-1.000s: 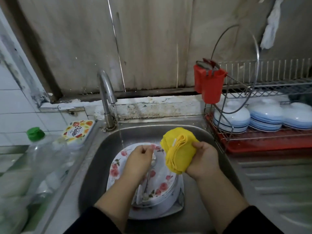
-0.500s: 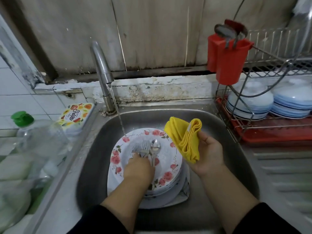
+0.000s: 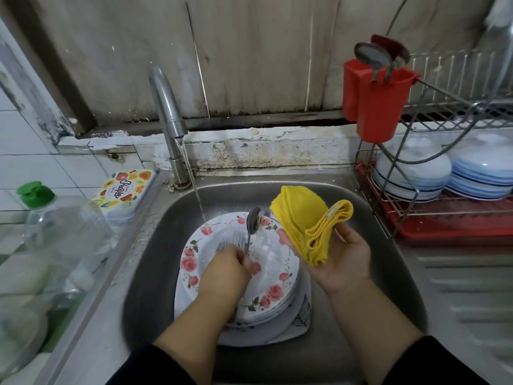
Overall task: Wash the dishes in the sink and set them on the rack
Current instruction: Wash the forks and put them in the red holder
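A stack of white plates with a rose pattern (image 3: 274, 290) lies in the steel sink (image 3: 155, 245). My left hand (image 3: 226, 269) grips a spoon (image 3: 253, 221) by its handle, bowl raised above the top plate; fork tines (image 3: 230, 241) show beside the hand. My right hand (image 3: 337, 259) holds a folded yellow cloth (image 3: 308, 226) over the sink's right side, palm up. A thin stream of water runs from the tap (image 3: 168, 112) onto the plate. The wire dish rack (image 3: 433, 212) stands at the right.
A red cutlery holder (image 3: 374, 104) with spoons hangs on the rack's corner, above stacked white bowls (image 3: 410, 170). A clear bottle with a green cap (image 3: 55, 223) and a fruit-printed tub (image 3: 125, 190) stand left of the sink. The steel drainboard (image 3: 458, 287) lies at the right.
My left hand has gripped the spoon on the top plate and lifted its bowl up. My right hand has turned palm up with the cloth. The view has moved closer and lower.
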Available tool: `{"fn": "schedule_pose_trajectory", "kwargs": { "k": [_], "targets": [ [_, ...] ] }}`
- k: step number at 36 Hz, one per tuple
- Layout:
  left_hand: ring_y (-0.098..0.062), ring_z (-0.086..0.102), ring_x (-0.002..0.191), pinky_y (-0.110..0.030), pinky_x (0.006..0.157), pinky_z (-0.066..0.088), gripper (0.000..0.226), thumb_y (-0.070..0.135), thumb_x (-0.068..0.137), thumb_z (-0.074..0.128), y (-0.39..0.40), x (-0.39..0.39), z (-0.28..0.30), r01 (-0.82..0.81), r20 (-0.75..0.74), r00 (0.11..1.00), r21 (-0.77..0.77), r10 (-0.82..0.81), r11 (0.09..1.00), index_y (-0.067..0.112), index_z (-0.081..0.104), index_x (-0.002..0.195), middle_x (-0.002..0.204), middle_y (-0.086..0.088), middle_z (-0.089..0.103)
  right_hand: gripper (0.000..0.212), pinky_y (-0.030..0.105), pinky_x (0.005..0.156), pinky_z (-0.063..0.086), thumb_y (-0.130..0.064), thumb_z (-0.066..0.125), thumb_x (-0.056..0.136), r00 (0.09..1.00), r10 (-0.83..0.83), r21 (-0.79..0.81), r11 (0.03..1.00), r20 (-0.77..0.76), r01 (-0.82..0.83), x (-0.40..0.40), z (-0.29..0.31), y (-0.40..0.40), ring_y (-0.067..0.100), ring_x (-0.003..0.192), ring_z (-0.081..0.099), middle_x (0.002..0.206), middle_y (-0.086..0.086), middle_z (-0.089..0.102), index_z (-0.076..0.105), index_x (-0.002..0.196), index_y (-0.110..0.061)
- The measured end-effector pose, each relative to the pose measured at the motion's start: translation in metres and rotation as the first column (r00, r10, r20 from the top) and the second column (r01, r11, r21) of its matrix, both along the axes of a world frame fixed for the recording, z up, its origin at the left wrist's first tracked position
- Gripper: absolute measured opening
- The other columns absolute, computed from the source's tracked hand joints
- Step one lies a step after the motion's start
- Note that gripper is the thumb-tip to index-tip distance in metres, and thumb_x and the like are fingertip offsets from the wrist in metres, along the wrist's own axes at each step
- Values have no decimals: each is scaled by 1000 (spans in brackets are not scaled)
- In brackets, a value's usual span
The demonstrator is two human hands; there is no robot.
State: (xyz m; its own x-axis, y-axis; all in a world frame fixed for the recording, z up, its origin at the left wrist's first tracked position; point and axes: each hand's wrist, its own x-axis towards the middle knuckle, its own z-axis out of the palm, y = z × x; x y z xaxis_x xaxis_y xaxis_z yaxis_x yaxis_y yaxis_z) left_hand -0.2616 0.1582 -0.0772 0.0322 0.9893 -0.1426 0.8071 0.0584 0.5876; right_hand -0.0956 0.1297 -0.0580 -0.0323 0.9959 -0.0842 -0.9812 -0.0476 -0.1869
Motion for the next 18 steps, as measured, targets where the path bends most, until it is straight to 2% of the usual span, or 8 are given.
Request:
{"fn": "schedule_pose_trajectory", "kwargs": {
  "k": [3, 7, 8, 11, 14, 16, 18],
  "targets": [
    [-10, 58, 70, -25, 58, 41, 13, 23, 98, 40, -1, 0, -2, -12, 169, 986, 33, 6, 999, 22, 47, 87, 78, 8, 64, 80, 72, 73, 45, -14, 77, 43, 1000, -1, -8, 1000, -27, 1, 0, 2, -2, 54, 107, 57, 126, 25, 58, 64, 122, -9],
    [-13, 59, 67, -27, 61, 44, 13, 21, 101, 34, -6, 3, -2, -17, 243, 970, 107, -9, 994, 20, 43, 92, 74, 2, 63, 83, 72, 81, 40, -15, 85, 30, 999, -26, -63, 998, -22, 24, -1, 0, -3, 47, 111, 56, 121, 22, 62, 70, 112, -12],
    [-10, 57, 63, -23, 57, 43, 12, 20, 101, 34, -7, 5, -1, -35, 262, 965, 129, 0, 991, 19, 43, 94, 73, 2, 60, 76, 72, 81, 39, -16, 83, 32, 999, -48, -76, 996, -22, 47, -1, 0, -3, 46, 109, 57, 118, 22, 64, 72, 106, -11],
    [-2, 51, 59, -13, 46, 36, 13, 20, 102, 33, -11, 8, 5, -91, 373, 927, 146, 30, 985, 13, 44, 102, 75, 3, 56, 46, 67, 70, 44, -25, 57, 58, 992, -129, -122, 984, -10, 127, 1, 3, -3, 42, 100, 59, 101, 20, 71, 69, 101, -13],
    [-4, 52, 60, -7, 50, 40, 11, 18, 101, 35, -15, 11, 13, -87, 520, 854, 130, 7, 988, 15, 44, 95, 76, 0, 56, 40, 62, 62, 47, -27, 43, 65, 990, -141, -112, 983, 27, 143, 3, 4, -4, 39, 91, 60, 85, 18, 73, 67, 94, -14],
    [-5, 49, 57, -11, 53, 40, 14, 18, 101, 37, -16, 11, 14, -26, 550, 833, 134, -52, 991, 20, 43, 88, 70, 2, 54, 35, 61, 66, 47, -28, 47, 64, 992, -114, -96, 988, 61, 119, 0, 3, -3, 38, 85, 62, 84, 18, 72, 71, 85, -14],
    [-3, 47, 53, -19, 54, 42, 14, 21, 100, 38, -18, 10, 13, 61, 520, 846, 127, -119, 990, 22, 43, 87, 67, 4, 54, 31, 52, 66, 53, -30, 69, 51, 990, -70, -84, 993, 122, 80, -6, 0, -2, 35, 73, 68, 84, 16, 71, 72, 77, -13]
  ]
}}
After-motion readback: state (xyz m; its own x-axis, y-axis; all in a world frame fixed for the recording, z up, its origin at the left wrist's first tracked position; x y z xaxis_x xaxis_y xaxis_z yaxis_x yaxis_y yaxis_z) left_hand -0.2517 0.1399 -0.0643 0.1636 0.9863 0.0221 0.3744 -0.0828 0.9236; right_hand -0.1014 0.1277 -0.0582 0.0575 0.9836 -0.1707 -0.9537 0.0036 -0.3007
